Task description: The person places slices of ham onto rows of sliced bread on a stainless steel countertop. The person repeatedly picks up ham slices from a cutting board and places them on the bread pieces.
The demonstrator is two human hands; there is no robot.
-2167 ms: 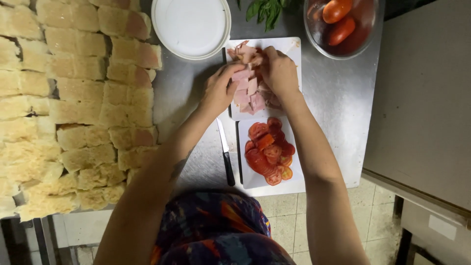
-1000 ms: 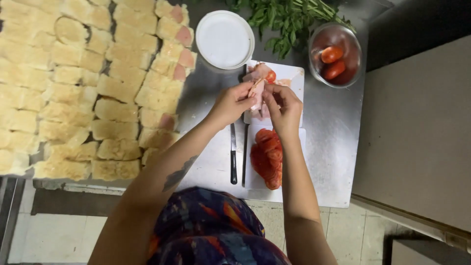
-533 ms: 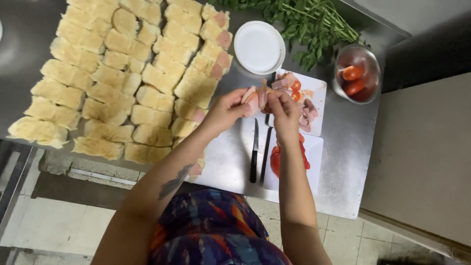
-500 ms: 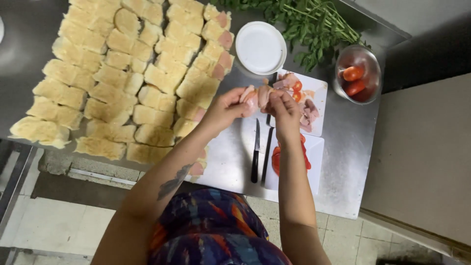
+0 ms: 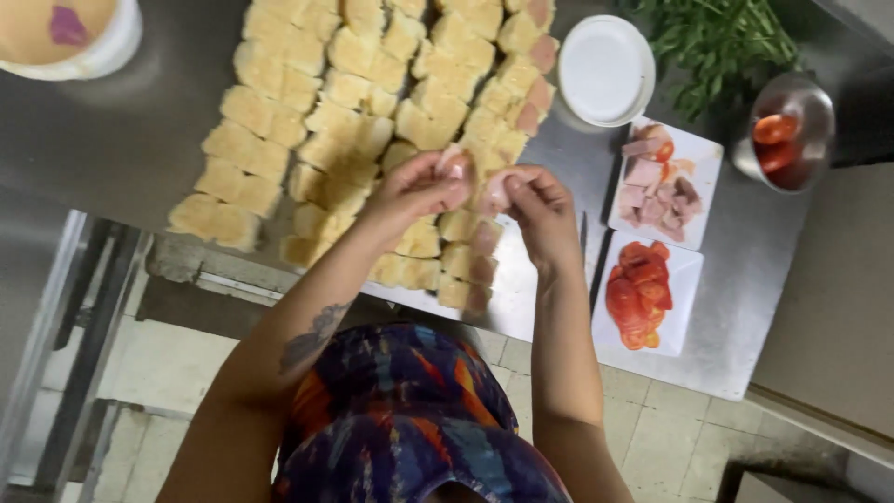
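Both hands, left hand (image 5: 414,191) and right hand (image 5: 535,210), pinched one ham slice (image 5: 484,186) above bread rolls (image 5: 372,112); right-side rolls at 3 o'clock filled, most rolls unfilled.

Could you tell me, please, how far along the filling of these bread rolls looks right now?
Done: rolls laid out in rows; several at the right edge show pink filling. In hand: the left hand and right hand hold pink meat pieces above the rolls. Left: most rolls look plain; meat and tomato slices remain on white plates.
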